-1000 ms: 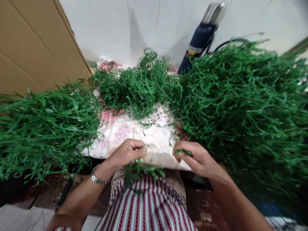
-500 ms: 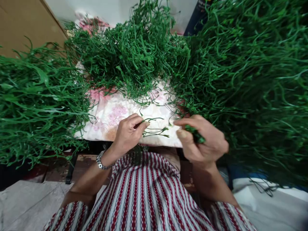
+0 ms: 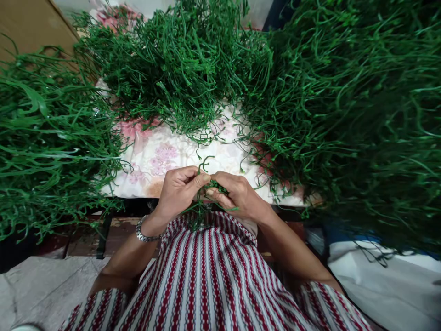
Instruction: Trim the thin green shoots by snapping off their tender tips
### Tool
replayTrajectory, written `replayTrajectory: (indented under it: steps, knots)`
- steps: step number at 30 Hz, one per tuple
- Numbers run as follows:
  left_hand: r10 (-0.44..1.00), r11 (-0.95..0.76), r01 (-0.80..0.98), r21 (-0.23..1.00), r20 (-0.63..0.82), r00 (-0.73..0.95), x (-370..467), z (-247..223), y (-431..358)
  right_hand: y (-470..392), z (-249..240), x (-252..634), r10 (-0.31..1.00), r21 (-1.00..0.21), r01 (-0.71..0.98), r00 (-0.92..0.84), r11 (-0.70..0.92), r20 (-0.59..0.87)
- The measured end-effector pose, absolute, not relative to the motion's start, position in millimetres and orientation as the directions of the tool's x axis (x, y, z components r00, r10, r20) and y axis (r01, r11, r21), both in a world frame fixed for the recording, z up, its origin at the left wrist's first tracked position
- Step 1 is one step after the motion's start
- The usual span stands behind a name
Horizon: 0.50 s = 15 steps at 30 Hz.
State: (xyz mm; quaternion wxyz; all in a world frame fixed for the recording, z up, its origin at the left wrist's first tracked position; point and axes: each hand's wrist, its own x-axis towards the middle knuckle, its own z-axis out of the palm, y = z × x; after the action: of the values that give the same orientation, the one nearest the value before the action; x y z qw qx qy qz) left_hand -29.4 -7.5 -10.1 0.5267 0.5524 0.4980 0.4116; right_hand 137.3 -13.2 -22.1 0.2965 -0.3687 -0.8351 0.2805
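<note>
Hands, left [image 3: 179, 191] and right [image 3: 237, 195], pinch one green sprig [image 3: 215, 185] together; its thin stems could snap if tugged.

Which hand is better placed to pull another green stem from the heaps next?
Probably the right hand: the big heap of green stems lies close beside it, while the left hand pinches the small sprig.

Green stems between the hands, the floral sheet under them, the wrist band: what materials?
Thin green stems pinched by left hand and right hand: probably moulded plastic, since the colour is uniform and slightly glossy and the curls are wiry. Pink-flowered white sheet: looks like printed fabric, matte with soft folds. Silver wrist band: likely metal, with shiny links.
</note>
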Motion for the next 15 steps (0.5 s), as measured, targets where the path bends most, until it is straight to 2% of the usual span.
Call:
replayTrajectory:
  steps: [3, 6, 9, 15]
  knots:
    - [0.992, 0.027, 0.161, 0.987, -0.047, 0.119, -27, -13, -11, -19, -27, 136, 0.801, -0.643, 0.521, -0.537, 0.561, 0.264]
    - [0.992, 0.033, 0.082, 0.996, -0.043, 0.121, -26, -15, -12, -23, -27, 135, 0.804, -0.681, 0.467, -0.502, 0.563, 0.32]
    - [0.976, 0.087, 0.027, 0.996, -0.091, 0.199, -28, -13, -12, -25, -27, 134, 0.818, -0.726, 0.423, -0.462, 0.543, 0.342]
    - [0.908, 0.138, 0.119, 0.983, -0.174, 0.381, -35, -2, -14, -29, -32, 133, 0.813, -0.718, 0.426, -0.468, 0.55, 0.345]
